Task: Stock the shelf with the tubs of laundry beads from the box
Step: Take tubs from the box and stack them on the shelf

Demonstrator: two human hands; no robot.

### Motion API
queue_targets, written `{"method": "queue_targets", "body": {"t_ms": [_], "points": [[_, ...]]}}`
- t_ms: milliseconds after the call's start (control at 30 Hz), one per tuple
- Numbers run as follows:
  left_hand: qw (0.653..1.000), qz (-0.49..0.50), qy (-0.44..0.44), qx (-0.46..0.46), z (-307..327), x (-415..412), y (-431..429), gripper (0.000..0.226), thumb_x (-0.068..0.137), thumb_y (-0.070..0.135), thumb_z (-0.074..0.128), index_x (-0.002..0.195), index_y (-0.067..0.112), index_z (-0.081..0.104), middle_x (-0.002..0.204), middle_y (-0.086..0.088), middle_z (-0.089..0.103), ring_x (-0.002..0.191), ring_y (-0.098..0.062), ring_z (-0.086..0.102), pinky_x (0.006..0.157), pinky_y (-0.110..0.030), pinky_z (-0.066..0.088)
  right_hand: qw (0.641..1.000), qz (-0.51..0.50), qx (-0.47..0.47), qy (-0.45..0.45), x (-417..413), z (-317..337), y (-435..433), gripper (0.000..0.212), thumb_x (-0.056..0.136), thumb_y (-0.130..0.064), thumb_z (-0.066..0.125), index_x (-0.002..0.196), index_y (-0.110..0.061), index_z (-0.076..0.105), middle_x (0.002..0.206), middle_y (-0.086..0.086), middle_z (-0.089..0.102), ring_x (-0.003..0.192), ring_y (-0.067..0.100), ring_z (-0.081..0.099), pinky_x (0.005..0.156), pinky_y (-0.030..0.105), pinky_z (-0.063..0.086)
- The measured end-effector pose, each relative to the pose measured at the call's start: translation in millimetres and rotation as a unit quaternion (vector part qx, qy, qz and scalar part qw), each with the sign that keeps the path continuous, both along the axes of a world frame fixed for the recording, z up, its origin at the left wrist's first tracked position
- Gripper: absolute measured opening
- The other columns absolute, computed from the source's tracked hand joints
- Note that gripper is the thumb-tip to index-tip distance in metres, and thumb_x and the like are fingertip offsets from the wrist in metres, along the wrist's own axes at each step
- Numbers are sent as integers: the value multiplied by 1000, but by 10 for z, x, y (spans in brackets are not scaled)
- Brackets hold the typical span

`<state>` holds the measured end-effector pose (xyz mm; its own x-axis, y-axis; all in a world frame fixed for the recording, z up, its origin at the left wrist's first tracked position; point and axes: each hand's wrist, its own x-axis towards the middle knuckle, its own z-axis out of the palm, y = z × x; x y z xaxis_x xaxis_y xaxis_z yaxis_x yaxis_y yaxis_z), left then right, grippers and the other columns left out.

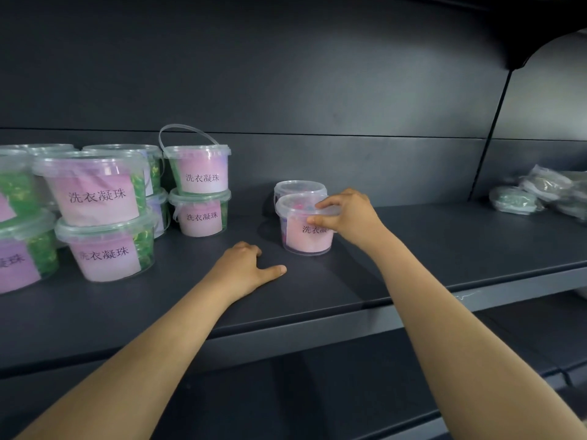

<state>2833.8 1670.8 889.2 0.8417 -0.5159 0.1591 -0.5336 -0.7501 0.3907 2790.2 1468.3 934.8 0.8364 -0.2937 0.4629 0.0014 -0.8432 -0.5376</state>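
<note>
A small clear tub (305, 230) with a pink label stands on the dark shelf (444, 249), near its middle. My right hand (349, 217) grips it at the lid and right side. A second small tub (298, 187) stands right behind it, mostly hidden. My left hand (247, 266) rests on the shelf in front and to the left of the tub, thumb stretched out, holding nothing. On the left, several larger tubs (101, 217) with pink labels and green contents stand stacked two high. The box is out of view.
At the far right of the shelf lie several clear bags with greenish contents (540, 192). A vertical divider (489, 138) separates that bay. A lower shelf (317, 392) runs beneath my forearms. Bare shelf surface lies between the small tubs and the bags.
</note>
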Motion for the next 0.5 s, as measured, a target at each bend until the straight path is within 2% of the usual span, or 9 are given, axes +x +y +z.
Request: {"method": "queue_targets", "body": {"t_ms": [133, 200, 367, 500], "points": [[1000, -1, 0, 1, -6, 2, 1, 68, 85, 56, 53, 134, 10, 46, 140, -6, 40, 127, -19, 42, 100, -26, 35, 1000, -7, -12, -2, -36, 19, 12, 45, 73, -42, 77, 109, -18, 68, 102, 0, 42, 100, 16, 47, 82, 22, 36], [1000, -1, 0, -2, -8, 4, 4, 68, 84, 56, 53, 134, 10, 46, 140, -6, 40, 128, -20, 41, 100, -27, 35, 1000, -4, -7, 5, -65, 35, -8, 45, 73, -42, 77, 109, -18, 68, 103, 0, 42, 96, 14, 45, 82, 21, 35], [1000, -2, 0, -4, -15, 13, 3, 69, 84, 57, 53, 134, 9, 46, 139, -7, 41, 127, -20, 42, 100, -27, 35, 1000, 3, 9, 22, -121, 66, -88, 44, 71, -42, 78, 107, -19, 69, 105, 0, 46, 92, 19, 54, 88, 28, 45], [1000, -1, -3, -3, -17, 19, -4, 69, 84, 56, 53, 133, 9, 46, 139, -7, 41, 127, -20, 43, 100, -28, 36, 1000, 5, 14, 21, -94, 40, -127, 44, 74, -40, 76, 112, -19, 67, 107, 0, 45, 97, 13, 44, 83, 23, 35]]}}
